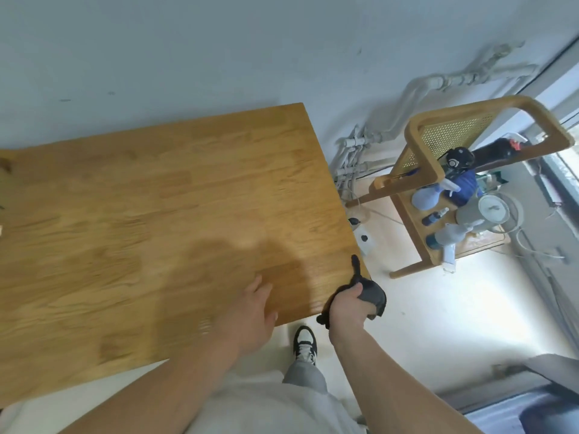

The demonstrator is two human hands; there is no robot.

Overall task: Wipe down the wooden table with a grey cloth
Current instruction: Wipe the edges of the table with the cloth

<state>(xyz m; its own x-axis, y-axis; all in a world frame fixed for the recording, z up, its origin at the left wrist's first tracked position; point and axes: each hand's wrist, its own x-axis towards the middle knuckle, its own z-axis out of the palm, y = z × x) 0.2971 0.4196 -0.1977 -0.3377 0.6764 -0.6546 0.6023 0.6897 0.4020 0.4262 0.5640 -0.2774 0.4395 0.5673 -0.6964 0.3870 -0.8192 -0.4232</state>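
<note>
**grey cloth bunched up at the table corner**

closest to the camera are two bare forearms coming up from the bottom, over a pale shirt and grey trousers, with one black and white sneaker on the floor between them. the right hand is fisted around the grey cloth, right at the near right corner of the wooden table. most of the cloth is balled up in the grip and bulges out past the table edge on the far side of the knuckles, one thin tail of it lies up along the right edge of the table, and another bit hangs below the wrist. so the cloth is in the hand, half on the corner and half off it.

the left hand holds nothing. it lies flat, palm down, fingers spread loosely on the tabletop near the front edge, just left of the right hand, a bit blurred. a soft shadow sits on the wood beyond it.

the tabletop is bare wood running back to a pale wall. off to the right, well apart from the table, stands one wooden chair with a cane back, its seat loaded with bottles, at least three spray bottles i think, hard to count. white pipes run along the wall behind it.
</note>
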